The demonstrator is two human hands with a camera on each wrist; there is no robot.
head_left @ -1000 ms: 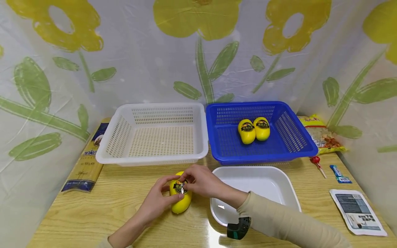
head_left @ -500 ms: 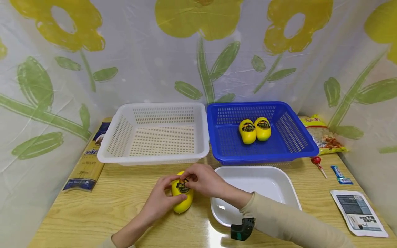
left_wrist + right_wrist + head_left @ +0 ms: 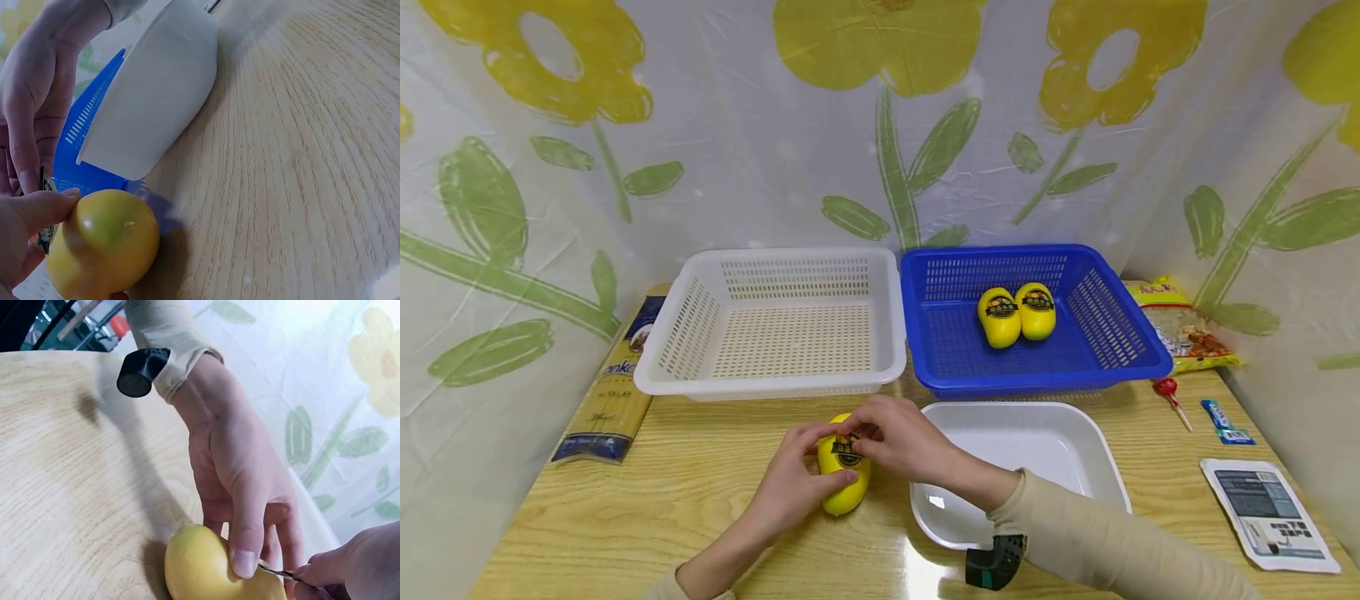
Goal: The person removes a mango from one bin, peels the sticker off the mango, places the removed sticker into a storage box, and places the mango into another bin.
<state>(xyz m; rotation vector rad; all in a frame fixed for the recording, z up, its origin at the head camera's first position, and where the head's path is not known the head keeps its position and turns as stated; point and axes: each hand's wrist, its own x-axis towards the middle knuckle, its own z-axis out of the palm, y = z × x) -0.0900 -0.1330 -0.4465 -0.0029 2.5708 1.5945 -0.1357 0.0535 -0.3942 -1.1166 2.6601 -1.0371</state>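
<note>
A yellow mango with a black label sticker lies on the wooden table in the head view. My left hand holds the mango from the left, thumb on the near side and fingers on the far side. From the right, my right hand pinches the sticker's upper edge. In the right wrist view, the sticker appears edge-on at the fingertips of my right hand. The left wrist view shows the mango under my left thumb. How much of the sticker still adheres is hidden.
A white basket and a blue basket with two labelled mangoes stand behind. A white tray sits at right. Around the sides lie a pasta pack, a snack bag, a lollipop and a white packet.
Both hands and the mango have shifted slightly right. A shiny spot on the sticker one second ago no longer shows. The grip of both hands looks the same.
</note>
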